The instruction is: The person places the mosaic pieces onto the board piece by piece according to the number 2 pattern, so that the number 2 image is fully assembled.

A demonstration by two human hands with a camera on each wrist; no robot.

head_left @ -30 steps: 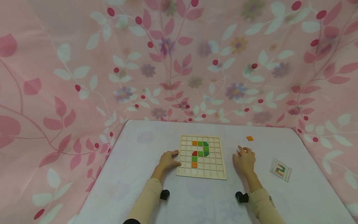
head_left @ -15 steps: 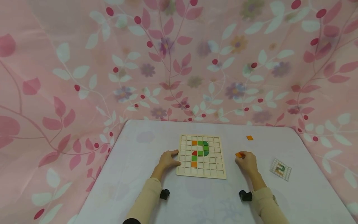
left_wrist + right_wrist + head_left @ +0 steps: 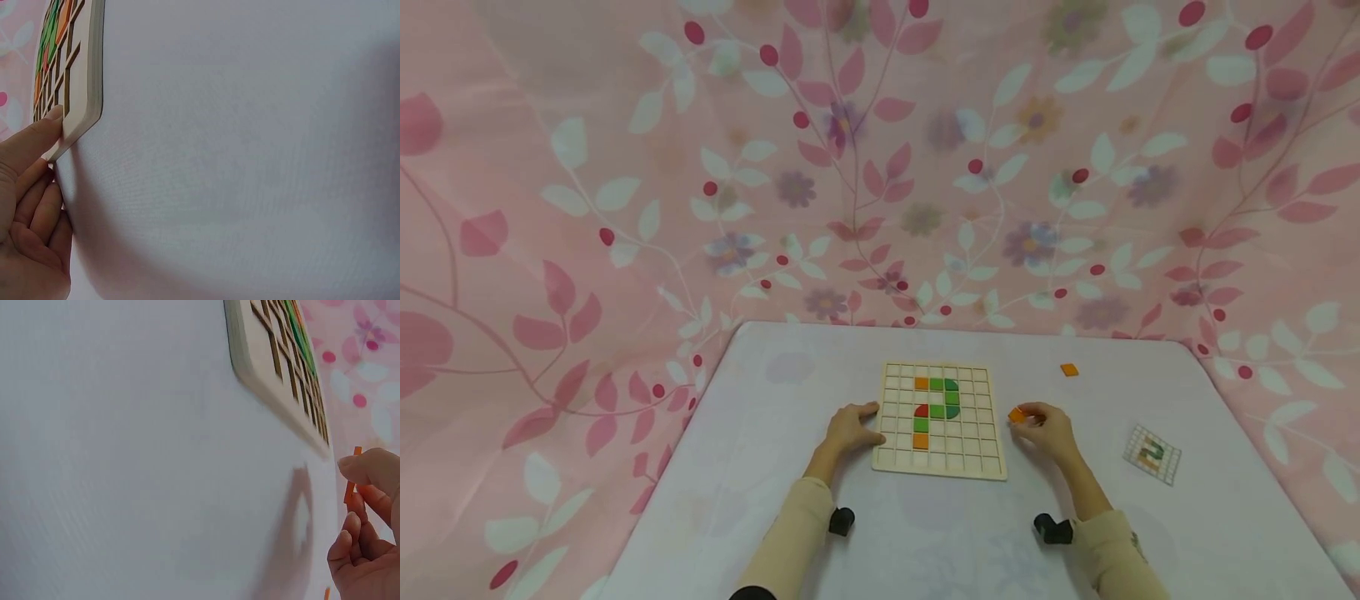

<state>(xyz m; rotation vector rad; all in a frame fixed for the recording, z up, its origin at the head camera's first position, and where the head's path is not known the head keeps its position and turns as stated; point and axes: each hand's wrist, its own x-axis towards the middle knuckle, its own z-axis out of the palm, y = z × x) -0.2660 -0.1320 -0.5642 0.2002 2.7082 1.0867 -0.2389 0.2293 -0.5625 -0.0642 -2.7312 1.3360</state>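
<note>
The wooden grid board (image 3: 970, 462) lies mid-table, with orange, green and red tiles set in its cells in a hook-like pattern. At its left edge my left hand (image 3: 848, 428) holds the board, the thumb over the rim (image 3: 78, 94) and the other fingers bent at the side in the left wrist view. My right hand (image 3: 1051, 432) pinches an orange square tile (image 3: 1017, 415) between thumb and fingers, just right of the board. In the right wrist view that tile (image 3: 349, 492) is seen edge-on, held above the cloth.
Another orange tile (image 3: 1069, 370) lies on the white tablecloth (image 3: 805, 400) at the back right. A small pattern card (image 3: 1152, 455) with a gridded figure lies farther right. Behind the table hangs a pink floral curtain (image 3: 880, 183).
My right hand has picked up an orange tile and moved it left toward the board's right edge. The left hand and the board have stayed in place.
</note>
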